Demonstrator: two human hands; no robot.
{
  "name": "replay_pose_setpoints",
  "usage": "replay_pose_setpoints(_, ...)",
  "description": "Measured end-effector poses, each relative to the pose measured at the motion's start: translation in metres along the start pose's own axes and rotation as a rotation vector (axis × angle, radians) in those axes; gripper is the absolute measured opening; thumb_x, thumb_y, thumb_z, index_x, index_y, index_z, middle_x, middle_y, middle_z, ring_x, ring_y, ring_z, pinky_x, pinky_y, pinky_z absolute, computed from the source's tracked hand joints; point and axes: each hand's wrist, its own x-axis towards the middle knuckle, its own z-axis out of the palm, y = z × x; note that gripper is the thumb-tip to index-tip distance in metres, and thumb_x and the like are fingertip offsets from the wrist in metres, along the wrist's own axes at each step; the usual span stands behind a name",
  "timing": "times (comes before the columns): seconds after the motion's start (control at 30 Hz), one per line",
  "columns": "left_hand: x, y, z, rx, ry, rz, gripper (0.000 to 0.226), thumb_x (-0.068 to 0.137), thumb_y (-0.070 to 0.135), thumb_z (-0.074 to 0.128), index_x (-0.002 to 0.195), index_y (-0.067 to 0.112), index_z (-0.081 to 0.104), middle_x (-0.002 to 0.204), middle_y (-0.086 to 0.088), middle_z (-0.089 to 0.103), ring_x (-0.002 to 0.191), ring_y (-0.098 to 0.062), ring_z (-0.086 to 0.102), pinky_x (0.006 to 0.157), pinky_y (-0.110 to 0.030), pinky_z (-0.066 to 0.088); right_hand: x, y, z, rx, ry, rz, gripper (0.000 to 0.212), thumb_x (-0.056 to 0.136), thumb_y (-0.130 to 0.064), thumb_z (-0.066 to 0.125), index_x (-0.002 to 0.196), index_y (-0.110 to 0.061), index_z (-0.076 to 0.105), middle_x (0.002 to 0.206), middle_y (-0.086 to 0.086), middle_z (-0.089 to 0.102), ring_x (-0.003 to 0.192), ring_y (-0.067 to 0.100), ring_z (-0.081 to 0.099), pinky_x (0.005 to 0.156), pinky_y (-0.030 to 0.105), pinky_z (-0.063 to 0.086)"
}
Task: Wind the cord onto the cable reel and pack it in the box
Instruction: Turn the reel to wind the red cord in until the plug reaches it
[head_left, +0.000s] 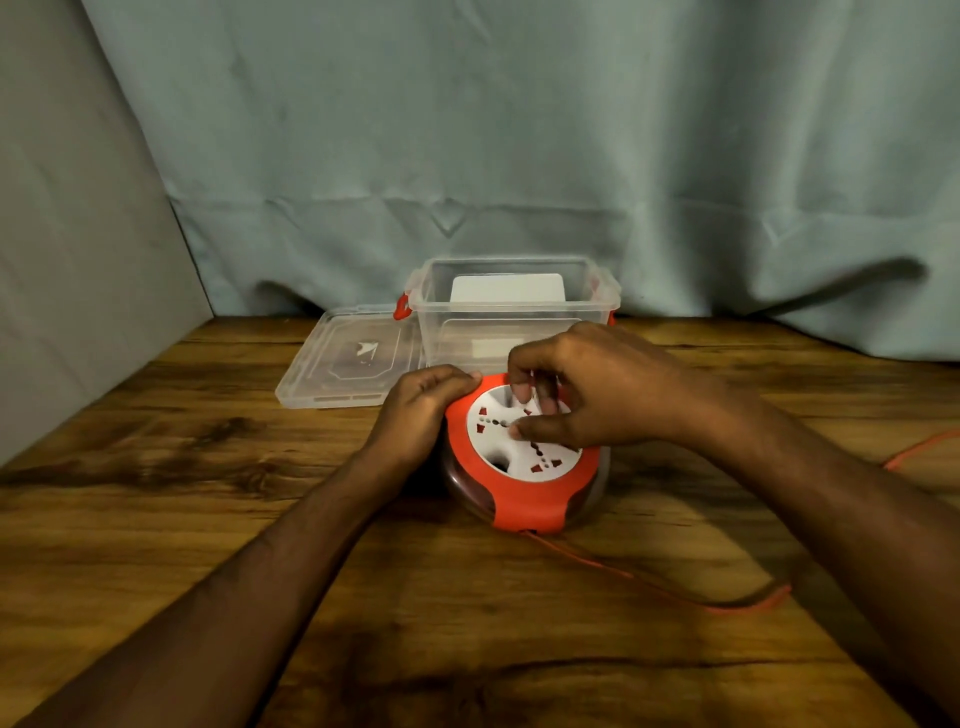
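A round cable reel (524, 493), orange with a white socket face, lies flat on the wooden table (208, 519). My left hand (421, 410) grips the reel's left rim. Over the white face, my right hand (587, 395) has its fingers curled into the disc's recesses. An orange cord (727, 603) leaves the reel's near edge, loops to the right and passes under my right forearm; more of it shows at the far right (914, 452). Behind the reel stands an open clear plastic box (519, 306) with red latches.
The box's clear lid (348, 364) lies flat to the left of the box. A grey-blue cloth hangs behind the table and a grey panel stands at the left.
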Motion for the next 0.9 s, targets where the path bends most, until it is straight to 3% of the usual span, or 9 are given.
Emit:
replay_pose_setpoints(0.1, 0.000, 0.000, 0.000, 0.019, -0.003, 0.006, 0.026, 0.101, 0.021, 0.062, 0.089, 0.005, 0.077, 0.090, -0.025, 0.077, 0.075, -0.031, 0.074, 0.071, -0.038, 0.060, -0.001, 0.009, -0.004, 0.087, -0.090, -0.040, 0.047, 0.078, -0.023, 0.085, 0.116, -0.041, 0.062, 0.090, -0.044, 0.060, 0.083, -0.015, 0.056, 0.055, 0.015, 0.032)
replay_pose_setpoints(0.23, -0.001, 0.002, 0.000, 0.029, -0.018, 0.017, 0.026, 0.101, 0.019, 0.061, 0.083, 0.013, 0.079, 0.083, -0.015, 0.078, 0.073, -0.026, 0.074, 0.069, -0.035, 0.060, -0.001, 0.012, -0.002, 0.083, -0.210, -0.041, 0.064, 0.081, -0.015, 0.084, 0.130, -0.045, 0.055, 0.091, -0.068, 0.038, 0.082, -0.020, 0.053, 0.055, 0.018, 0.034)
replay_pose_setpoints(0.3, -0.002, 0.003, 0.000, 0.027, -0.023, 0.018, 0.026, 0.102, 0.019, 0.061, 0.083, 0.014, 0.079, 0.083, -0.014, 0.078, 0.073, -0.025, 0.075, 0.069, -0.034, 0.060, -0.001, 0.011, -0.001, 0.084, -0.221, -0.042, 0.072, 0.081, -0.015, 0.084, 0.135, -0.047, 0.049, 0.099, -0.059, 0.051, 0.081, -0.019, 0.055, 0.056, 0.016, 0.036)
replay_pose_setpoints(0.37, -0.002, 0.003, 0.000, 0.038, -0.023, 0.024, 0.028, 0.103, 0.019, 0.059, 0.083, 0.016, 0.079, 0.082, -0.011, 0.079, 0.072, -0.023, 0.075, 0.066, -0.029, 0.061, -0.002, 0.009, -0.002, 0.094, -0.215, -0.030, 0.083, 0.079, -0.021, 0.086, 0.138, -0.053, 0.038, 0.122, -0.039, 0.062, 0.080, -0.012, 0.059, 0.060, 0.022, 0.047)
replay_pose_setpoints(0.43, -0.003, 0.003, 0.000, 0.040, -0.020, 0.012, 0.027, 0.103, 0.019, 0.057, 0.087, 0.014, 0.079, 0.084, -0.012, 0.080, 0.075, -0.025, 0.077, 0.066, -0.029, 0.062, -0.002, 0.006, -0.002, 0.070, -0.189, -0.027, 0.093, 0.076, -0.031, 0.089, 0.140, -0.057, 0.028, 0.128, -0.026, 0.066, 0.086, -0.005, 0.060, 0.064, 0.030, 0.055)
replay_pose_setpoints(0.5, -0.003, 0.003, 0.000, 0.026, -0.016, 0.001, 0.026, 0.103, 0.021, 0.058, 0.092, 0.011, 0.079, 0.088, -0.016, 0.080, 0.080, -0.032, 0.078, 0.070, -0.035, 0.063, -0.003, 0.006, 0.000, 0.050, -0.157, -0.024, 0.096, 0.071, -0.046, 0.089, 0.141, -0.059, 0.024, 0.113, -0.019, 0.069, 0.087, 0.002, 0.062, 0.063, 0.031, 0.055)
replay_pose_setpoints(0.63, -0.003, 0.002, -0.002, 0.021, -0.011, -0.001, 0.027, 0.103, 0.024, 0.059, 0.094, 0.008, 0.078, 0.090, -0.021, 0.078, 0.079, -0.033, 0.076, 0.072, -0.038, 0.062, -0.003, 0.004, 0.002, -0.007, -0.093, -0.027, 0.083, 0.066, -0.067, 0.084, 0.133, -0.054, 0.036, 0.082, -0.016, 0.064, 0.075, 0.000, 0.056, 0.058, 0.027, 0.038)
replay_pose_setpoints(0.77, -0.002, 0.001, -0.001, 0.015, -0.023, 0.003, 0.028, 0.102, 0.023, 0.061, 0.097, 0.001, 0.076, 0.092, -0.026, 0.077, 0.079, -0.034, 0.075, 0.074, -0.039, 0.061, -0.002, -0.001, 0.001, -0.053, -0.071, -0.027, 0.066, 0.068, -0.076, 0.079, 0.119, -0.046, 0.049, 0.071, -0.017, 0.062, 0.070, -0.005, 0.049, 0.057, 0.026, 0.030)
replay_pose_setpoints(0.9, -0.002, 0.003, 0.000, 0.026, -0.041, 0.014, 0.026, 0.102, 0.023, 0.060, 0.092, 0.007, 0.078, 0.089, -0.021, 0.078, 0.074, -0.026, 0.075, 0.067, -0.031, 0.062, -0.002, -0.003, 0.001, -0.068, -0.055, -0.051, 0.048, 0.072, -0.078, 0.075, 0.094, -0.038, 0.061, 0.065, -0.017, 0.060, 0.063, -0.007, 0.050, 0.055, 0.024, 0.031)
